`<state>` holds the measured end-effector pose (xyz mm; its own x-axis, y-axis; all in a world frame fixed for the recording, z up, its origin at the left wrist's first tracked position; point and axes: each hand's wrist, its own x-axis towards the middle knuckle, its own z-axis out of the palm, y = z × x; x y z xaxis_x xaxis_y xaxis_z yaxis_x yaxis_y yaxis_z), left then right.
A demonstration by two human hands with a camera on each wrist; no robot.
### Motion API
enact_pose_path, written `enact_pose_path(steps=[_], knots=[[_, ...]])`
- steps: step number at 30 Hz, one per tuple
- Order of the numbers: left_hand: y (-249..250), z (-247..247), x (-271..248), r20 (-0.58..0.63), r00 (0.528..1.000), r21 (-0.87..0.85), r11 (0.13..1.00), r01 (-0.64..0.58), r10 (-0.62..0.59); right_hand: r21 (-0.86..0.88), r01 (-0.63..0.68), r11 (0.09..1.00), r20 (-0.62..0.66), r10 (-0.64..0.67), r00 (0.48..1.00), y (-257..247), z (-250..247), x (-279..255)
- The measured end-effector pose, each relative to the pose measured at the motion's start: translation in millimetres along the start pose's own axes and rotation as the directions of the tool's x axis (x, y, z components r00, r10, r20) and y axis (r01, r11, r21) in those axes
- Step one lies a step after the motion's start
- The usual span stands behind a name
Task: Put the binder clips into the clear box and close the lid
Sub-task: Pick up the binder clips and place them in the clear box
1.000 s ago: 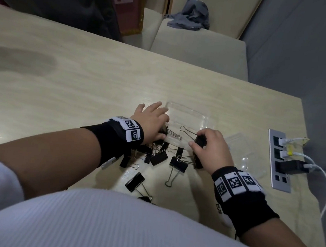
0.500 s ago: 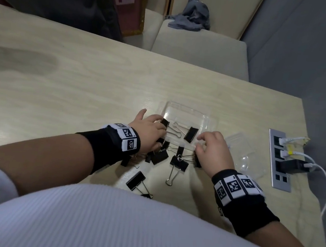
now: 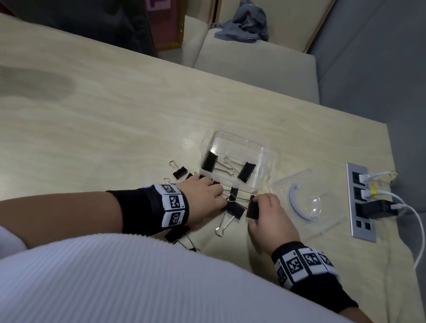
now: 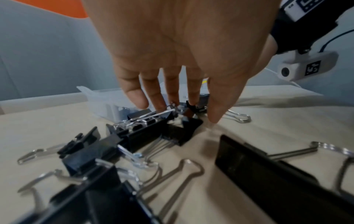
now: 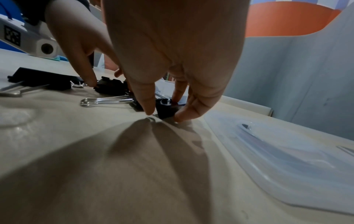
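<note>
Right hand [image 3: 269, 220] pinching a black binder clip [image 3: 253, 209] — left hand [image 3: 203, 195] loose-fingered, fingertips down among table clips [image 4: 153, 130].

In the head view the left hand [image 3: 204, 196] covers several binder clips [image 3: 180, 172] near the clear box [image 3: 265, 152], so what its fingertips touch cannot be told. The nearest clip [image 3: 175, 235] is partly hidden behind the left wristband [image 3: 170, 205] and the white shirt [image 3: 146, 283]. In the left wrist view, the near clips [image 4: 268, 174] are blurred and cut off by the bottom edge.
</note>
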<state>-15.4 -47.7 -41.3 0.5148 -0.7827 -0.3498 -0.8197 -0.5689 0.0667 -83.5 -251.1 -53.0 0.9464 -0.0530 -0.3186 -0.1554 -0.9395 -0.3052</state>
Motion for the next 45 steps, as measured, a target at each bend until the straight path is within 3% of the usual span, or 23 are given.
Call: enact_pose_path(steps=[2,4,7,10,14,19,24,28,34,40,45], knots=[[1.5,-0.5,-4.2,-0.016,1.0,-0.006,1.0,-0.001,0.001,-0.031,-0.043,0.999,-0.001,0.043,0.999,0.7,1.6,-1.2],[6.8,0.3,-7.2,-0.116,0.993,0.058,0.998,-0.026,0.032,-0.053,-0.086,0.995,0.0,0.086,0.996,1.3,2.6,-2.0],[14.5,5.2,-7.2,-0.148,0.98,0.078,0.99,-0.121,0.131,-0.086,-0.144,0.986,-0.008,0.144,0.99,1.4,2.7,-2.1],[21.1,8.1,-2.7,-0.002,0.977,0.087,0.974,-0.211,0.212,-0.098,-0.185,0.978,-0.007,0.186,0.983,1.1,0.9,-1.1],[27.7,5.2,4.0,-0.002,0.984,0.075,0.981,-0.179,0.179,-0.092,-0.205,0.974,0.005,0.206,0.978,2.4,1.2,-0.2],[17.3,-5.0,10.5,0.143,0.976,0.08,0.981,-0.179,0.166,-0.072,-0.223,0.972,0.007,0.224,0.975,3.3,3.4,-0.3],[8.9,-4.2,8.6,0.022,0.987,0.12,0.98,-0.161,0.159,-0.054,-0.225,0.973,0.006,0.226,0.974,4.6,4.6,0.7],[7.3,2.4,6.4,-0.001,0.981,0.042,0.98,-0.192,0.192,-0.049,-0.23,0.972,0.003,0.23,0.973,5.2,5.1,1.5],[2.8,4.0,0.1,0.134,0.936,0.06,0.94,-0.336,0.326,-0.045,-0.235,0.971,-0.005,0.235,0.972,5.3,6.0,2.3],[2.3,-1.6,5.3,0.113,0.965,0.111,0.963,-0.247,0.235,-0.016,-0.255,0.967,-0.019,0.255,0.967,1.2,6.1,3.8],[-7.0,-12.8,7.4,-0.097,0.989,-0.046,0.993,-0.112,0.107,0.008,-0.258,0.966,-0.028,0.258,0.966,0.3,7.5,4.3]])
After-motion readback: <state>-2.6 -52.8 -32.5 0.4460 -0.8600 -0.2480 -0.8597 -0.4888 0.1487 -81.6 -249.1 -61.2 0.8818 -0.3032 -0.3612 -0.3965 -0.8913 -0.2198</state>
